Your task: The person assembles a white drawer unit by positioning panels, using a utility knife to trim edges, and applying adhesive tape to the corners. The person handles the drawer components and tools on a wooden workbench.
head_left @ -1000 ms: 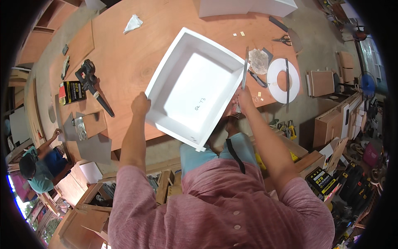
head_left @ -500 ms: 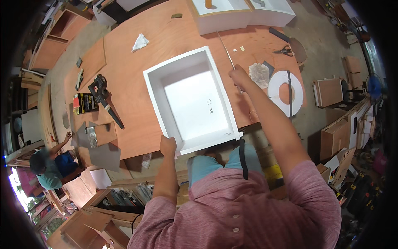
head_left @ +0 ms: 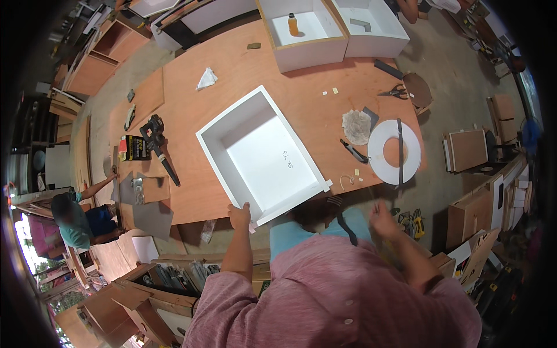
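A white open box (head_left: pixel 264 151), like a drawer, lies tilted on the wooden table, with handwriting on its inner bottom. My left hand (head_left: pixel 239 216) is closed on its near-left corner. A short white strip end (head_left: pixel 328 184) sticks out at its near-right corner. My right hand (head_left: pixel 382 219) is off the table's near edge, close to my right thigh. Its fingers are closed, with a faint thin line above them; what they hold is blurred. Nearest to it on the table are a black utility knife (head_left: pixel 354 151) and a roll of white edge banding (head_left: pixel 380 170).
Two white boxes (head_left: pixel 313 55) stand at the far side, one with an orange bottle (head_left: pixel 293 25). Scissors (head_left: pixel 395 91) lie at right. A black blower (head_left: pixel 155 145) and a dark tin (head_left: pixel 134 148) are at left. A co-worker (head_left: pixel 75 217) is beyond the left edge; another person's arm (head_left: pixel 408 10) shows far right.
My right hand has drawn back from the table beside the box toward my body, uncovering the knife. The box has turned counterclockwise under my left hand. The whole view has shifted slightly.
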Action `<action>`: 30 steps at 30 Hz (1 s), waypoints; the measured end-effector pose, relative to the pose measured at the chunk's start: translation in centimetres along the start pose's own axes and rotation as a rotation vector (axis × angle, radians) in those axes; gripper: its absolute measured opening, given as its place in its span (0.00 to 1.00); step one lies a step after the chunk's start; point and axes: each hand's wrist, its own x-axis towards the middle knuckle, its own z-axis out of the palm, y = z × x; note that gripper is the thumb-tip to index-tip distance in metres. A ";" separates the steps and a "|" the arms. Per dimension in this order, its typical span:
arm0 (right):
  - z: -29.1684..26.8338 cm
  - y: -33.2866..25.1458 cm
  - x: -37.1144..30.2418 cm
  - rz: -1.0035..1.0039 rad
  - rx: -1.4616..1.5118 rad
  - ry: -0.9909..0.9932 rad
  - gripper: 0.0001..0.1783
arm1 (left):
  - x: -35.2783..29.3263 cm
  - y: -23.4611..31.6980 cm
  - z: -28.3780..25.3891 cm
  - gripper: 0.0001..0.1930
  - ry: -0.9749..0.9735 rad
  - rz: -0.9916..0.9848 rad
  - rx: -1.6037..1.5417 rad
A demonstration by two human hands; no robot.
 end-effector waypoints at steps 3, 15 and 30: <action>3.0 8.0 -5.1 0.060 0.219 -0.115 0.13 | -2.0 0.1 -0.3 0.36 0.220 0.332 0.155; 7.3 6.1 -9.4 0.186 0.369 -0.024 0.12 | -8.5 -0.8 -4.5 0.25 -1.065 0.646 0.277; 9.8 1.4 -12.8 0.394 0.316 -0.193 0.13 | -3.4 -1.3 -6.5 0.06 -1.251 0.619 0.207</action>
